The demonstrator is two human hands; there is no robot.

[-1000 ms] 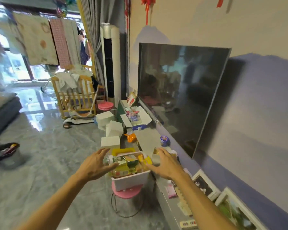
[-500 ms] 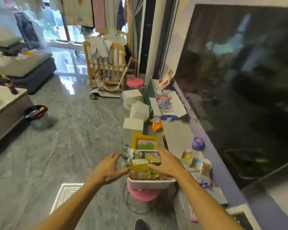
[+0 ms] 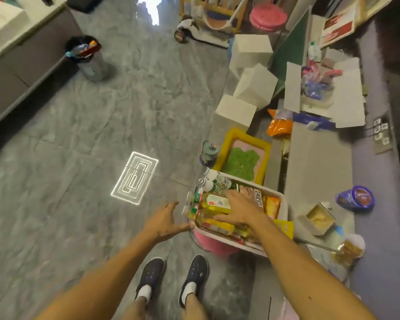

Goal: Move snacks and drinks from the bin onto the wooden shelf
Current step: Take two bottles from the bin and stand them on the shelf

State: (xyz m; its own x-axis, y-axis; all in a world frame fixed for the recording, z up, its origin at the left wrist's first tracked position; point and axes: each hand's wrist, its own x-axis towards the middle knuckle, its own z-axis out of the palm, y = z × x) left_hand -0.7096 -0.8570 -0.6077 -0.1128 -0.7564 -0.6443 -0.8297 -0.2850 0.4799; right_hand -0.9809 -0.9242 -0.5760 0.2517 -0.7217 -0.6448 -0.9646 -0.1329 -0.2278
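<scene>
A white bin (image 3: 285, 205) stands on a pink stool (image 3: 214, 244), packed with drinks and snack packs. Clear bottles (image 3: 214, 179) stick out at its far left corner, and an orange snack pack (image 3: 273, 205) lies at its right side. My right hand (image 3: 243, 207) is inside the bin, fingers and thumb on either side of a yellow drink bottle (image 3: 214, 200). My left hand (image 3: 165, 221) is open just left of the bin's near corner, fingertips almost touching it. The low grey shelf (image 3: 316, 162) runs along the wall to the right of the bin.
A yellow tray (image 3: 229, 135) with a green cloth and a tumbler (image 3: 209, 152) sit just beyond the bin. White boxes (image 3: 236, 112) stand farther back. On the shelf are a purple tub (image 3: 356, 197), a small open box (image 3: 316, 219) and an orange bag (image 3: 280, 127). A bin of rubbish (image 3: 88, 57) stands far left.
The view has tilted down to the floor and my feet. My right hand has moved from the bin's side onto the yellow bottle inside. My left hand stays by the bin's left side.
</scene>
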